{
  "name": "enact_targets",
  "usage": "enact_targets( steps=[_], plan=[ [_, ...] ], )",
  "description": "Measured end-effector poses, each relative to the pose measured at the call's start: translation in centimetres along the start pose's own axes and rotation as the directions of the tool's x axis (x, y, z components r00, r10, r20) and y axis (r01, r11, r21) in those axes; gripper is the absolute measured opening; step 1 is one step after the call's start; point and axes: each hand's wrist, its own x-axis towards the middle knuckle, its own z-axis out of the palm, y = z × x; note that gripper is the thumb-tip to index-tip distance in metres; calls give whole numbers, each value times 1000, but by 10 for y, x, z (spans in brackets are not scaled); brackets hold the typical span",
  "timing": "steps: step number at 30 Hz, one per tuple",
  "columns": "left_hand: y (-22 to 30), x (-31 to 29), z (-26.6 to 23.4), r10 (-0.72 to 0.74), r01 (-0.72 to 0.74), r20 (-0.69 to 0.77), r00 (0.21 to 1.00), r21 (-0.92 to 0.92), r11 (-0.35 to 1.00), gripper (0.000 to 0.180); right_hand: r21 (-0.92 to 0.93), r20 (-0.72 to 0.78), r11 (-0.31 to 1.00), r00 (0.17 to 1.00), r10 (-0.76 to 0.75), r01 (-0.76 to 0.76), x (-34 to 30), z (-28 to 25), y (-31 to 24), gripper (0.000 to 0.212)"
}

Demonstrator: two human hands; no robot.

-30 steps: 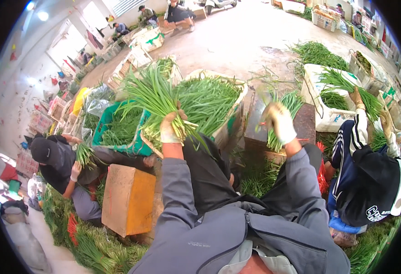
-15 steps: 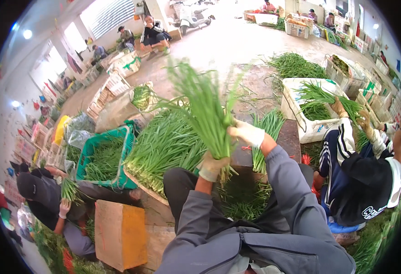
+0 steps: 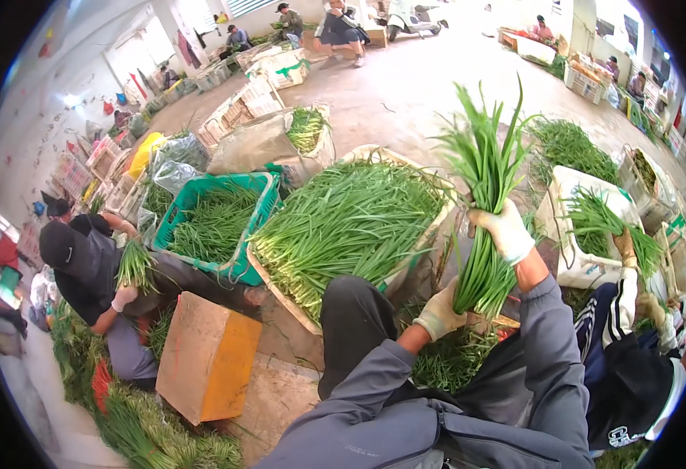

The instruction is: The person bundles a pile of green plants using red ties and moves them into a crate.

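Note:
My left hand (image 3: 440,313) and my right hand (image 3: 507,230) are both in pale work gloves and hold one bunch of green chives (image 3: 485,168). The right hand wraps round the middle of the bunch, with its leaves fanning out above. Lower down, the left hand closes on the stalk ends; some of its fingers are hidden behind them. The bunch stands nearly upright. Cut leaves and loose greens (image 3: 460,363) lie below it, between my knees. Left of my hands, a broad heap of chives (image 3: 351,223) fills a shallow, pale-rimmed crate.
Left of the heap stands a green plastic basket (image 3: 250,270) of greens. An orange-sided box (image 3: 237,363) is by my left leg. Co-workers sit close at left (image 3: 85,258) and right (image 3: 632,367), each holding greens. A white basket (image 3: 589,275) stands at the right.
My view has turned left, so the scene sits further right. My right hand, earlier at the bunch's side, now wraps round it. My left hand has moved down to the stalk ends.

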Motion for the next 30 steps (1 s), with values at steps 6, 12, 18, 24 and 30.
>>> enact_targets(
  steps=[6, 12, 18, 24, 30],
  plan=[
    [-17, -52, -33, -158, 180, -87, 984, 428, 885, 90, -144, 167, 988, 986, -22, 47, -22, 0, -21, 32],
    [97, -14, -83, 150, -167, -119, 982, -149, 975, 98, -47, 172, 996, 982, -71, 80, -48, 0, 14, 32],
    [14, 3, -16, 178, -153, 73, 981, -267, 952, 60, 225, 7, 962, 987, -161, 155, -60, 10, -46, 24],
    [11, -19, 9, 54, 82, 263, 963, -479, 874, 30, 163, -223, 973, 967, -122, 161, -59, -32, -31, 16],
    [-10, -44, 14, -49, 162, 176, 983, -717, 678, 40, 53, -396, 989, 912, -105, 137, -65, -22, -42, 17]
  ],
)
